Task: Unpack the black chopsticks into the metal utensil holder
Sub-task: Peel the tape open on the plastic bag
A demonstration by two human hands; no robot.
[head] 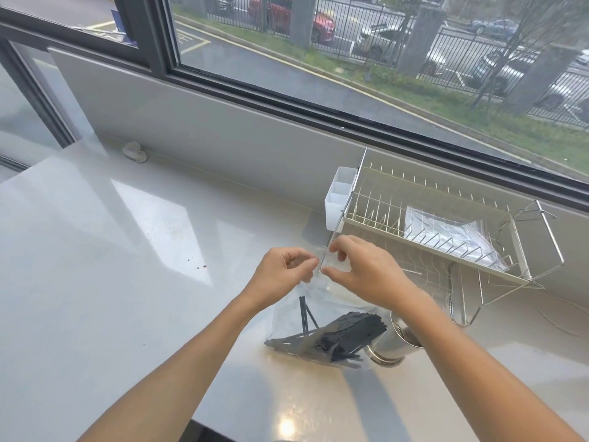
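A clear plastic bag (298, 309) hangs upright over the counter with a bundle of black chopsticks (344, 334) lying in its bottom. My left hand (282, 274) pinches the bag's top edge from the left. My right hand (366, 272) pinches the same top edge from the right, fingertips close to the left hand's. The metal utensil holder (393, 344) stands on the counter just right of the bag, partly hidden under my right forearm.
A wire dish rack (446, 237) with a plastic bag (452, 236) in it stands to the right by the window. A white plastic compartment box (338, 199) hangs on its left end. The pale counter (127, 266) stretches left.
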